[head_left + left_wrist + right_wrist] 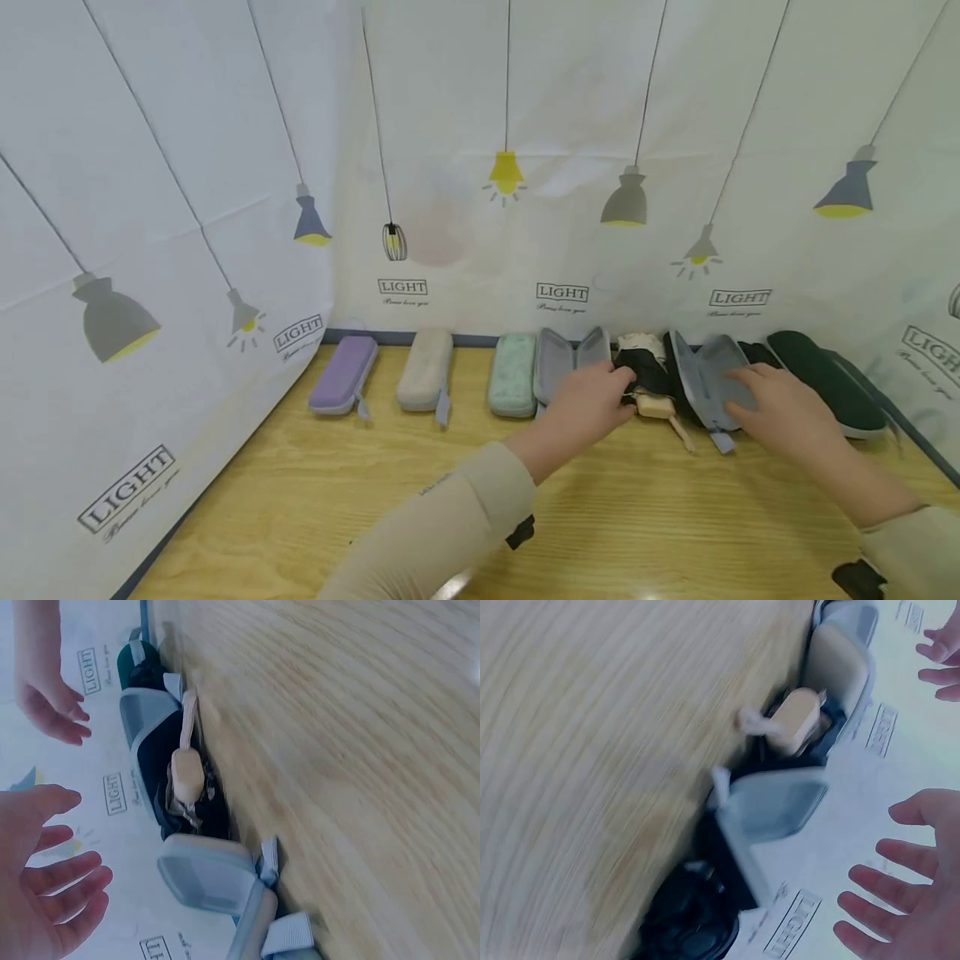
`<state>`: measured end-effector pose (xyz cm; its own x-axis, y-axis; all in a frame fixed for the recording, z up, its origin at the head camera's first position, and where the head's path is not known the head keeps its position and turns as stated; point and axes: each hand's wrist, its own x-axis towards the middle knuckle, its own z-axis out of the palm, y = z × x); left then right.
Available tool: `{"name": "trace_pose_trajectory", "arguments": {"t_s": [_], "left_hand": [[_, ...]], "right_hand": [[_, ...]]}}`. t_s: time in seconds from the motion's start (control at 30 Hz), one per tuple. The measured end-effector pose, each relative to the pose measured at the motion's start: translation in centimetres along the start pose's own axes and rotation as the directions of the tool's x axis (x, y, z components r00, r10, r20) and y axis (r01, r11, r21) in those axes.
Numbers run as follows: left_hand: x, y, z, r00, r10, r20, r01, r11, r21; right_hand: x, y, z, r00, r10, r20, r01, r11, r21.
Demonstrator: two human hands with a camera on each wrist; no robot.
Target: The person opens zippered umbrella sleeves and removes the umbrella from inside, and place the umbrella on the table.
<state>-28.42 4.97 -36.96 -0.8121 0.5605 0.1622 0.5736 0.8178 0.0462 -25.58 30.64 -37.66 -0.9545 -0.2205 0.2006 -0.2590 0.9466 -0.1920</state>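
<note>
My left hand (pixel 588 404) is over the row, nearest a light-grey-lined case (pixel 555 362) standing open and a bundle of black cloth (pixel 647 371). In the left wrist view its fingers are spread and hold nothing. A small beige rounded block (pixel 187 776) with a pale strap lies against that cloth. My right hand (pixel 783 408) is by a dark case (pixel 708 375) with a grey lining, its lid raised. Its fingers are loosely apart with nothing between them in the right wrist view.
Left along the wall stand a purple case (pixel 343 375), a beige case (pixel 425 371) and a mint-green case (pixel 512 375), all closed. On the right lies a dark green case (pixel 825 379). A white lamp-printed sheet (pixel 450 83) hangs behind the wooden table (pixel 300 517).
</note>
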Motion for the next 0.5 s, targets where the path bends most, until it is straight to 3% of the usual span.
{"name": "trace_pose_trajectory", "arguments": {"t_s": [0.23,0.5], "left_hand": [[-1.9,-2.9,-0.6,0.999,-0.030,-0.026,0.031,0.997,0.068],[-3.3,-7.0,0.6,0.992,-0.121,-0.019,0.121,0.992,0.019]], "right_hand": [[0.1,-3.1,0.7,0.999,-0.043,-0.016,0.043,0.999,0.031],[0.4,-6.5,1.5,0.996,-0.083,-0.019,0.084,0.994,0.067]]}}
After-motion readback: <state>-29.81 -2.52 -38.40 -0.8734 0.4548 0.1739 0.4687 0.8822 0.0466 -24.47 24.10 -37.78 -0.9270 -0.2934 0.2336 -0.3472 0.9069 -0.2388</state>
